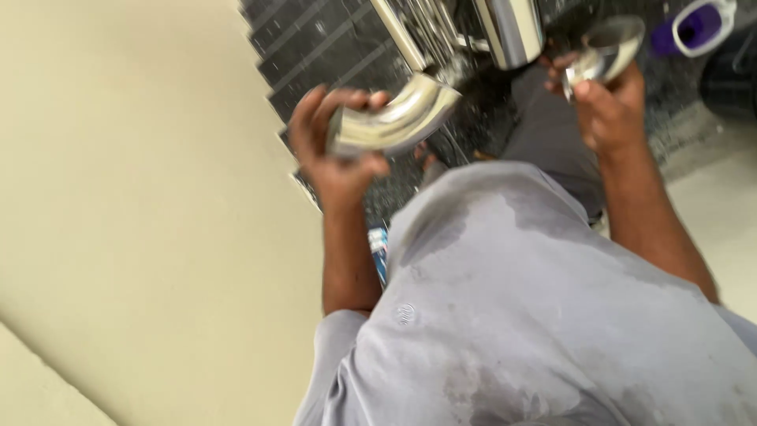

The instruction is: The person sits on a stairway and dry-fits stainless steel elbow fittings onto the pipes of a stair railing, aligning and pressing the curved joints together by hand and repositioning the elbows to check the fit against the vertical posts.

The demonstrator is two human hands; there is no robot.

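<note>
My left hand [331, 150] grips a shiny curved steel pipe elbow [398, 118], its open end pointing up and right. Raised at the upper right, my right hand [607, 110] holds a second polished steel elbow piece [607, 49] by its lower end. The two pieces are apart, with a gap between them. My grey, damp-stained shirt [512, 315] fills the lower middle of the view. The picture is blurred by motion.
A beige wall [134, 197] fills the left side. Dark speckled stairs [315, 47] run below. Polished steel railing tubes [512, 28] stand at the top middle. A purple and white object [698, 24] lies at the top right. A pale floor [717, 205] lies at the right.
</note>
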